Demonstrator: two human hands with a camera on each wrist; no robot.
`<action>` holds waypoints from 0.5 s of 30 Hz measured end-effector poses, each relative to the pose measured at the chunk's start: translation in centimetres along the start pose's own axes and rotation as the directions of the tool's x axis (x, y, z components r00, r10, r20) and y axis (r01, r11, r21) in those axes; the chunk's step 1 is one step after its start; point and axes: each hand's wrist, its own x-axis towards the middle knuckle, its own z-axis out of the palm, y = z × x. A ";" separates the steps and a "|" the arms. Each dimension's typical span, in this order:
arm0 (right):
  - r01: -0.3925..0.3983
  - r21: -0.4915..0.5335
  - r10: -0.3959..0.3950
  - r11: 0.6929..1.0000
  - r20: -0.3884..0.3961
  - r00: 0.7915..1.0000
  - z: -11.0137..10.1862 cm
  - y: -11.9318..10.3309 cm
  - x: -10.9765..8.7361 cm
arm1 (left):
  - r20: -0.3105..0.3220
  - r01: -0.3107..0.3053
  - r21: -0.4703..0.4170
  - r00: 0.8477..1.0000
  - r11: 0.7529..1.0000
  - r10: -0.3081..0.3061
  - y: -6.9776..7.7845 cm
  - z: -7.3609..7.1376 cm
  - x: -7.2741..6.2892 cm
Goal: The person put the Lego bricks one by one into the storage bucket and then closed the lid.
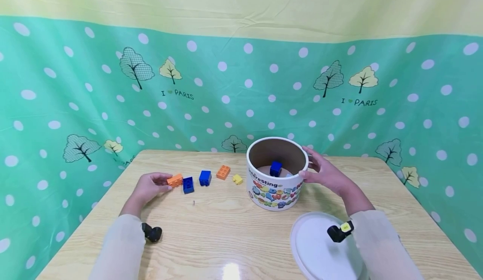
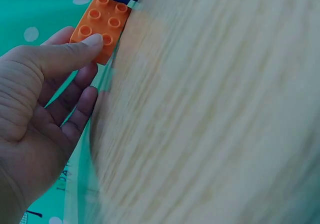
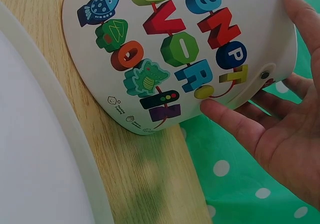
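Between thumb and fingers, my left hand [image 1: 148, 188] pinches an orange toy building brick [image 2: 97, 26] with round studs, at the left end of a loose row. Right beside that brick lies a blue brick [image 1: 188, 185]. Farther along the row are another blue brick [image 1: 205, 178], a second orange brick [image 1: 223, 172] and a small yellow piece [image 1: 237, 179]. My right hand [image 1: 327, 178] holds the right side of a white round bucket [image 1: 274, 195] printed with colourful letters. Inside the bucket a blue brick [image 1: 276, 169] shows; part of the bucket's floor is hidden.
A white round lid [image 1: 320, 246] lies flat near the front right, partly under the right sleeve. A tiny grey bit [image 1: 194, 203] sits on the wooden table [image 1: 211, 234]. Behind the table hangs a green dotted cloth [image 1: 249, 99].
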 end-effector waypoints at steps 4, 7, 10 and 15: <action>-0.002 0.008 0.002 1.000 0.006 1.000 0.1 -0.1 0.0 | -0.035 0.013 0.058 0.999 0.998 -0.011 0.4 -0.5 -0.5; -0.003 0.005 0.003 1.000 0.003 1.000 0.1 -0.2 -0.1 | -0.047 -0.003 0.086 0.999 0.996 0.007 0.9 -1.0 -0.9; -0.007 -0.002 0.007 1.000 -0.003 1.000 0.1 -0.3 -0.1 | -0.057 -0.029 0.089 0.998 0.996 0.034 1.6 -1.5 -1.2; -0.005 -0.009 0.005 1.000 0.003 1.000 0.0 -0.3 -0.1 | -0.073 -0.065 0.068 0.995 0.996 0.070 3.0 -1.8 -1.6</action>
